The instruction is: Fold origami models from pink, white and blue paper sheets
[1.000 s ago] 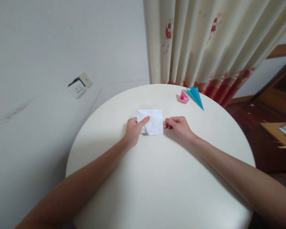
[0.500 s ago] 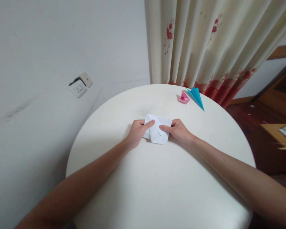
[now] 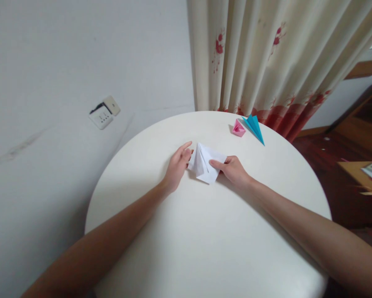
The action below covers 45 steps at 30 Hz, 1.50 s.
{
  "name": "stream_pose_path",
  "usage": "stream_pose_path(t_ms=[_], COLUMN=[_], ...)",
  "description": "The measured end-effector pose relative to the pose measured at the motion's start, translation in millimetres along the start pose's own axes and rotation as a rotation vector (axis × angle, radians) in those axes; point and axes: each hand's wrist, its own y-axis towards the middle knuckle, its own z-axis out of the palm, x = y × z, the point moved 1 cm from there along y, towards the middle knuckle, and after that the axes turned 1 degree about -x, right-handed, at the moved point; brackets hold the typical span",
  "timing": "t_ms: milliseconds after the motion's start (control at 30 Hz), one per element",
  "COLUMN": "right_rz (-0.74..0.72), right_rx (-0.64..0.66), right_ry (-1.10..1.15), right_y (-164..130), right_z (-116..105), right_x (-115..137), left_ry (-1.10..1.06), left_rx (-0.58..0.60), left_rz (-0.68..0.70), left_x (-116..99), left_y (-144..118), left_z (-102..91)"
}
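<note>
Head view: white folded paper (image 3: 204,167) sat near the middle of the round white table (image 3: 204,248), partly lifted into a peaked shape. Right hand (image 3: 232,169) pinched its right edge, thumb on top, fingers curled under. Left hand (image 3: 177,165) was mostly open, fingers extended, touching the paper's left edge without gripping it. A pink folded piece (image 3: 238,128) and a blue folded piece (image 3: 254,127) lay just beside each other at the far edge, well apart from the hands. Floral curtain (image 3: 266,58) hung behind.
</note>
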Motion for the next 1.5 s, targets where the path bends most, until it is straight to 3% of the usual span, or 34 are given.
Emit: stream_pose_path(t_ms=[133, 233, 400, 600, 700, 800, 1067, 1500], right_rz=[-0.022, -0.02, -0.022, -0.31, -0.369, -0.415, -0.31, -0.226], right_rx=[-0.078, -0.08, -0.053, -0.056, 0.019, -0.025, -0.128, -0.212], right_ry=[0.08, 0.095, 0.065, -0.2, -0.304, -0.349, -0.194, -0.146], right_y=[2, 3, 4, 1, -1, 2, 14, 14], right_z=[-1, 0, 0, -1, 0, -3, -11, -12], right_x=[3, 3, 1, 7, 9, 8, 4, 3], left_ry=[0.246, 0.363, 0.294, 0.314, 0.326, 0.323, 0.257, 0.23], left_rx=[0.164, 0.137, 0.076, 0.008, 0.0, 0.016, 0.045, 0.008], left_rz=[0.152, 0.23, 0.23, 0.239, 0.27, 0.263, 0.231, 0.076], left_x=[2, 3, 2, 5, 2, 0, 0, 4], left_y=[-8, -10, -6, -3, -3, -3, -4, -4], left_z=[6.6, 9.0, 7.4, 3.6, 3.5, 4.1, 6.3, 4.7])
